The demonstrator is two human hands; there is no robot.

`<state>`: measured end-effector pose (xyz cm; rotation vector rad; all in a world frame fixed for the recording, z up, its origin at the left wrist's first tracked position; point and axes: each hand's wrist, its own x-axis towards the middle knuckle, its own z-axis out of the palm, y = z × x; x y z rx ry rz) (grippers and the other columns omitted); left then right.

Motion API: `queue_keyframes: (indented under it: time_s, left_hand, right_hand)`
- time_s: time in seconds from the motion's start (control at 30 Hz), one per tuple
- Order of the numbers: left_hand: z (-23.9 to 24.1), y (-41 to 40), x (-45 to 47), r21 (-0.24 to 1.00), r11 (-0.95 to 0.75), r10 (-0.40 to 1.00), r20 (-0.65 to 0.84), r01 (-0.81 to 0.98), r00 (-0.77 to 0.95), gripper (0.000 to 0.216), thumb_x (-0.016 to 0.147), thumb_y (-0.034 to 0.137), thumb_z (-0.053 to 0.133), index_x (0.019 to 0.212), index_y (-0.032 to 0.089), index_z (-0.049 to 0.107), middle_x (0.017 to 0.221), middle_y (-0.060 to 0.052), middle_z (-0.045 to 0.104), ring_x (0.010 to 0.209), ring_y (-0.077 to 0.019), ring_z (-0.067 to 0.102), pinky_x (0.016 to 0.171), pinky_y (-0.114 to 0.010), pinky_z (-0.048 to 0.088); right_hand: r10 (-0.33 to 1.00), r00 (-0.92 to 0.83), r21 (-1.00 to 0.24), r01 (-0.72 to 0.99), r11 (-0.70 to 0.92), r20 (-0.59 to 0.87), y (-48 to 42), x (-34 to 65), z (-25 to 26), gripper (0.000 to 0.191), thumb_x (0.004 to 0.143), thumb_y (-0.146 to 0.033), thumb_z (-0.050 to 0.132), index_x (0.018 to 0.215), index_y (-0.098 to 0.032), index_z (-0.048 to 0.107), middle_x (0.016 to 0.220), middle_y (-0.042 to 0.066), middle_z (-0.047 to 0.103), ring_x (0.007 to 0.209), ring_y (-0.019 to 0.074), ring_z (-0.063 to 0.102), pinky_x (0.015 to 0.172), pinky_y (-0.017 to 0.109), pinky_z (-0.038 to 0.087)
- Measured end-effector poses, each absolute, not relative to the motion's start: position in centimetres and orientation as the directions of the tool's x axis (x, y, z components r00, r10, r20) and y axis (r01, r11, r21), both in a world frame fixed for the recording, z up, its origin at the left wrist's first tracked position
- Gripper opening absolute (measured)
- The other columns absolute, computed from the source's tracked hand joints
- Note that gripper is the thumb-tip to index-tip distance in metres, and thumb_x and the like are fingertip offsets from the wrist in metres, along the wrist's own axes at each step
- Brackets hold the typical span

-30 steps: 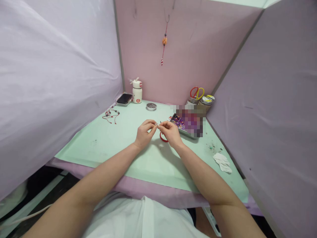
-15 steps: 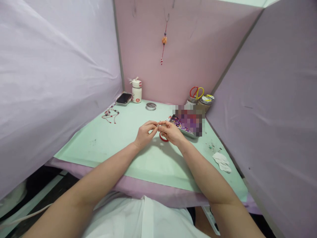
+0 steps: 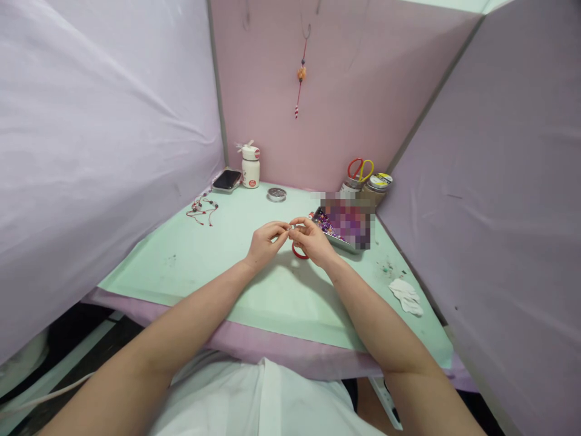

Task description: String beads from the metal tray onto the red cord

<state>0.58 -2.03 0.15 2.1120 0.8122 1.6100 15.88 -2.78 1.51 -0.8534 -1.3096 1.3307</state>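
- The small pale piece (image 3: 291, 227) is held just left of the bead tray (image 3: 339, 243), where both hands meet.
- The left hand (image 3: 264, 243), farther from the tray, has thumb and forefinger closed on the piece's left end.
- The right hand (image 3: 313, 242), right beside the tray, pinches the other end.
- The piece seems to run side to side, toward the tray; it is too small to identify.
- A red loop (image 3: 297, 253) lies under the right hand, left of the tray.

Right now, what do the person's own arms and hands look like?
The left arm and right arm are bare past the elbows: no sleeves, watch or bracelet. The left hand and right hand show no gloves, and no rings that I can make out. A white top covers the chest.
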Motion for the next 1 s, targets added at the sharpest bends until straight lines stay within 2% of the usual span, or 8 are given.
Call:
queue_keyframes:
  time_s: [0.37,0.63,0.83,1.0]
  left_hand:
    - [0.4,-2.0,0.5,0.635,-0.746,0.664,0.731,0.202,0.156,0.019,0.084,0.025,0.057,0.068,0.018,0.062,0.087,-0.007,0.068,0.081,-0.0147,0.062,0.066,-0.027,0.047]
    - [0.3,-1.9,0.5,0.641,-0.740,0.670,0.729,0.205,0.140,0.019,0.083,0.026,0.058,0.067,0.018,0.062,0.086,-0.006,0.068,0.080,-0.0143,0.062,0.067,-0.027,0.048]
    - [0.4,-2.0,0.6,0.649,-0.740,0.673,0.717,0.178,0.183,0.021,0.083,0.029,0.058,0.065,0.018,0.060,0.086,-0.007,0.068,0.078,-0.0146,0.062,0.067,-0.028,0.048]
    - [0.4,-2.1,0.8,0.655,-0.746,0.658,0.700,0.116,0.278,0.022,0.084,0.030,0.058,0.065,0.018,0.061,0.087,-0.008,0.069,0.082,-0.0155,0.063,0.071,-0.029,0.049]
  right_hand:
    - [0.965,-0.200,-0.977,-0.159,0.141,0.172,-2.8,15.9,1.7,0.035,0.065,-0.039,0.074,0.085,-0.022,0.051,0.069,-0.004,0.057,0.056,0.0074,0.044,0.052,0.022,0.033]
    - [0.967,-0.200,-0.979,-0.159,0.125,0.156,-2.6,16.3,1.6,0.026,0.073,-0.043,0.066,0.082,-0.020,0.057,0.075,-0.001,0.060,0.060,0.0080,0.046,0.056,0.023,0.036]
    - [0.972,-0.157,-0.985,-0.039,0.169,0.174,-2.3,16.4,1.4,0.025,0.071,-0.043,0.064,0.077,-0.020,0.055,0.068,-0.002,0.055,0.056,0.0088,0.043,0.053,0.023,0.034]
    - [0.973,0.034,-0.967,0.128,0.221,0.227,-1.6,16.7,0.7,0.023,0.075,-0.043,0.057,0.075,-0.021,0.051,0.063,-0.003,0.051,0.059,0.0113,0.044,0.055,0.025,0.035]
